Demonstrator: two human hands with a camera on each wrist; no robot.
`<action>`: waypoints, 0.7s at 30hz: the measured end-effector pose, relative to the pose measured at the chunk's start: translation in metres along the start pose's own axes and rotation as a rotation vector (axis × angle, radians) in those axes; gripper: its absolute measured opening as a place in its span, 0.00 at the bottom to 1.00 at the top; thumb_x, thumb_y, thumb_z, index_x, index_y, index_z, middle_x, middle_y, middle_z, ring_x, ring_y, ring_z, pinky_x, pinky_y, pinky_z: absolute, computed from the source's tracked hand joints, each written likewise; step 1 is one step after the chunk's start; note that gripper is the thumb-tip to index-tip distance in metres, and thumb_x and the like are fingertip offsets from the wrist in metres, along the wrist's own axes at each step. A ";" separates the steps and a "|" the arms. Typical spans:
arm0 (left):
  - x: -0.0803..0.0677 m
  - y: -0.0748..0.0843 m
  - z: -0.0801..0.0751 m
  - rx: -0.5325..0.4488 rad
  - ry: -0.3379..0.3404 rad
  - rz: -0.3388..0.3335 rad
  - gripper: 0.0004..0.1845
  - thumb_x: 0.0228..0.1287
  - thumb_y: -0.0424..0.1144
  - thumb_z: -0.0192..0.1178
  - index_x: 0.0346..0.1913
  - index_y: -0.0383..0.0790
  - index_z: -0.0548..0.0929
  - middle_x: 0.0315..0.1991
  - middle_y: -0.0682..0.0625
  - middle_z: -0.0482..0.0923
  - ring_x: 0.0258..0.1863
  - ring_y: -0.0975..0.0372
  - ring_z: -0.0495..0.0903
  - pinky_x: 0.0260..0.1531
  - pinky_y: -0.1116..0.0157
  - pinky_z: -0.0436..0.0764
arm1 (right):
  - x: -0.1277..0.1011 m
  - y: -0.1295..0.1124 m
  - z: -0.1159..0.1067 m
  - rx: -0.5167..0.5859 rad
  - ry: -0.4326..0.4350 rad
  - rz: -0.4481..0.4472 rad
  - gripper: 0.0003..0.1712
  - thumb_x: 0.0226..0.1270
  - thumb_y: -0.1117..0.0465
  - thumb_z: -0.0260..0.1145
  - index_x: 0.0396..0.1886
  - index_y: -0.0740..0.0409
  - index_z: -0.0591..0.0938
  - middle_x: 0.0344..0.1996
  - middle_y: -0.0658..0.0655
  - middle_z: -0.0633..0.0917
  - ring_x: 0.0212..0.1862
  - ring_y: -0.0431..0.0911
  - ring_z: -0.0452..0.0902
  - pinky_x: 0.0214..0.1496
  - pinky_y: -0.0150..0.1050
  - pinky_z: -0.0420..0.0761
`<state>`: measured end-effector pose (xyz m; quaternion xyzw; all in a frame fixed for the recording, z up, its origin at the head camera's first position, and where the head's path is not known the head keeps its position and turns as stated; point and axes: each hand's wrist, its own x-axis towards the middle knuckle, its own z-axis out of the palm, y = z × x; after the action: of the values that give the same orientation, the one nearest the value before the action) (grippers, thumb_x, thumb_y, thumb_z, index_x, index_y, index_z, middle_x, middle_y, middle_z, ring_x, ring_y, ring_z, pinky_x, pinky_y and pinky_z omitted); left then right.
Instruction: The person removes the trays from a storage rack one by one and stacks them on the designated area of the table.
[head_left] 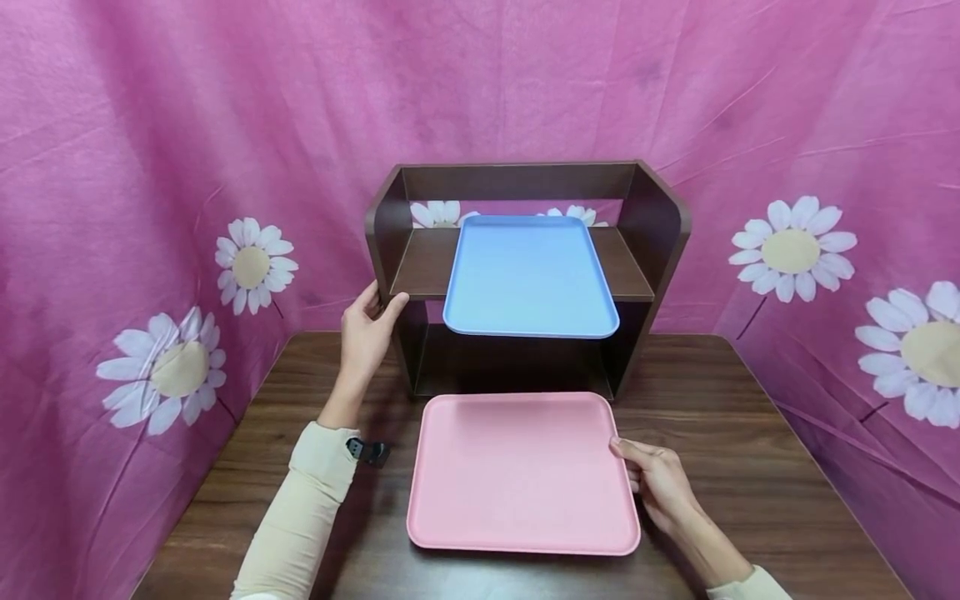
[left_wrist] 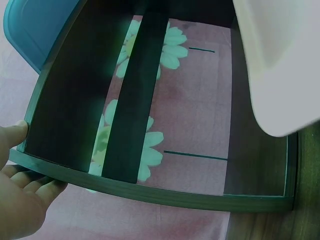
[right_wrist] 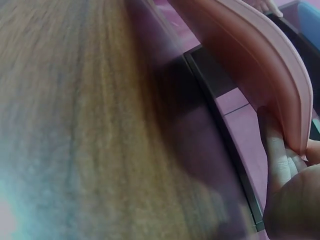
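Gripping the right edge of the pink tray (head_left: pixel 521 471), the right hand (head_left: pixel 656 482) has its thumb on the rim and its fingers (right_wrist: pixel 276 155) curled underneath, as the right wrist view shows. The tray sits on the dark wooden worktop (head_left: pixel 750 467), just in front of the brown shelf unit (head_left: pixel 652 225). The left hand (head_left: pixel 366 329) clasps the unit's left side panel, thumb at the front edge and fingers wrapped behind. A blue tray (head_left: pixel 528 279) rests on the upper shelf, its near edge jutting out over the open lower compartment. Pink cloth printed with daisies (head_left: pixel 150 167) hangs behind and on both sides. Bare worktop shows left and right of the pink tray; its far edge lies close to the shelf base.
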<state>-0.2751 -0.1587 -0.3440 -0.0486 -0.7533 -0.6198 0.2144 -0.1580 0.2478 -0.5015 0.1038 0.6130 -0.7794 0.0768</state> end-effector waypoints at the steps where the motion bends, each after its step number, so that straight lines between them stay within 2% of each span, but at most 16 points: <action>1: 0.000 0.000 0.000 0.001 -0.001 0.000 0.30 0.64 0.40 0.66 0.67 0.36 0.73 0.60 0.38 0.78 0.59 0.55 0.79 0.63 0.59 0.77 | 0.001 0.001 0.000 -0.005 0.004 0.003 0.12 0.69 0.61 0.64 0.26 0.52 0.89 0.15 0.43 0.78 0.18 0.34 0.66 0.18 0.24 0.69; 15: -0.001 0.000 0.001 0.028 0.009 -0.009 0.30 0.64 0.41 0.66 0.67 0.37 0.73 0.61 0.39 0.78 0.60 0.56 0.78 0.64 0.58 0.76 | 0.004 0.015 -0.003 -0.046 0.046 0.048 0.09 0.68 0.60 0.65 0.28 0.51 0.88 0.18 0.45 0.83 0.20 0.34 0.73 0.22 0.27 0.78; 19: -0.001 -0.001 0.000 0.028 0.006 -0.011 0.30 0.64 0.42 0.66 0.68 0.37 0.73 0.61 0.39 0.78 0.60 0.56 0.78 0.64 0.58 0.76 | 0.003 0.015 -0.002 -0.105 0.078 0.086 0.06 0.68 0.60 0.65 0.35 0.55 0.87 0.20 0.47 0.86 0.22 0.36 0.80 0.25 0.30 0.83; 21: 0.000 0.000 0.000 0.028 0.006 -0.011 0.30 0.64 0.42 0.66 0.67 0.38 0.73 0.61 0.39 0.78 0.60 0.56 0.78 0.63 0.58 0.76 | 0.002 0.014 0.000 -0.171 0.093 0.092 0.10 0.68 0.59 0.65 0.42 0.61 0.86 0.20 0.48 0.86 0.23 0.37 0.81 0.26 0.32 0.84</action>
<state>-0.2747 -0.1587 -0.3444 -0.0395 -0.7616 -0.6105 0.2139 -0.1569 0.2445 -0.5151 0.1609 0.6749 -0.7142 0.0924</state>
